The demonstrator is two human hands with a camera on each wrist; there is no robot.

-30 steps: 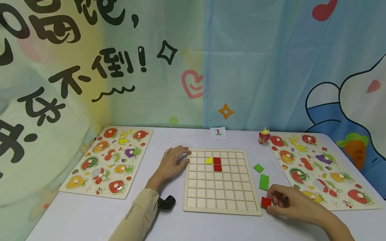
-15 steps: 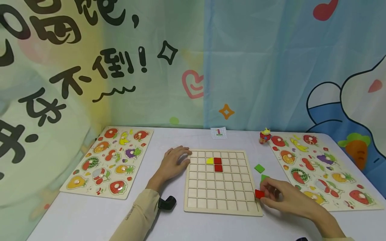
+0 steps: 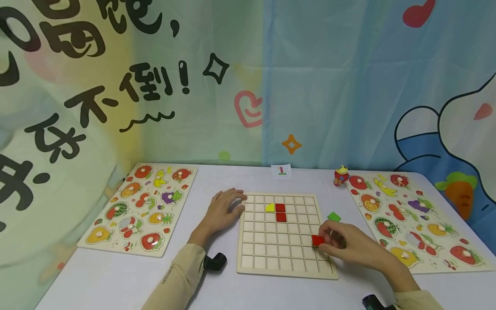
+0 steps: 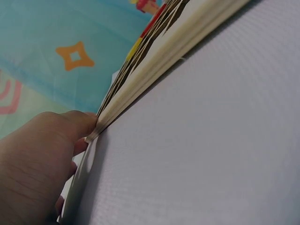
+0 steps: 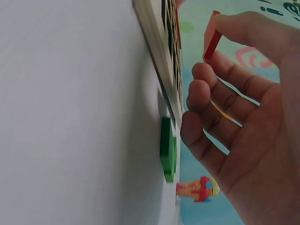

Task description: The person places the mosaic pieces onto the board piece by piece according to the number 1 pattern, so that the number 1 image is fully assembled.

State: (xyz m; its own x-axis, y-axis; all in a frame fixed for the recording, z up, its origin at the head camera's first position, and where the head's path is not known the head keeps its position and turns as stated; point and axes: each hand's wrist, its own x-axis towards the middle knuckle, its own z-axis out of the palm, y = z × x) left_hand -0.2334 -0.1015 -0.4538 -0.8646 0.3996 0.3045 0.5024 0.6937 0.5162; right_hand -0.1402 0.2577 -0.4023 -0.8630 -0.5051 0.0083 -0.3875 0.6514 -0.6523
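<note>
My right hand (image 3: 354, 243) pinches a red square tile (image 3: 317, 240) between thumb and index finger, above the right side of the wooden grid board (image 3: 271, 261). In the right wrist view the red tile (image 5: 212, 35) is held tilted, with the other fingers curved below it. My left hand (image 3: 222, 211) rests at the board's upper left corner, its thumb and fingers touching the edge. On the grid lie a yellow piece (image 3: 270, 208) with a slanted side and two red tiles (image 3: 280, 217), one below the other. The left wrist view shows the board edge (image 4: 154, 70) beside the hand.
A green tile (image 3: 334, 216) lies right of the board; my right hand hides others in the head view. A pattern card (image 3: 281, 172) and a toy figure (image 3: 341, 175) stand behind. Fruit puzzle boards lie left (image 3: 141, 206) and right (image 3: 416, 215).
My right hand has lifted the red tile from the cloth right of the board and carried it left and away from me, over the board. The left hand has stayed in place.
</note>
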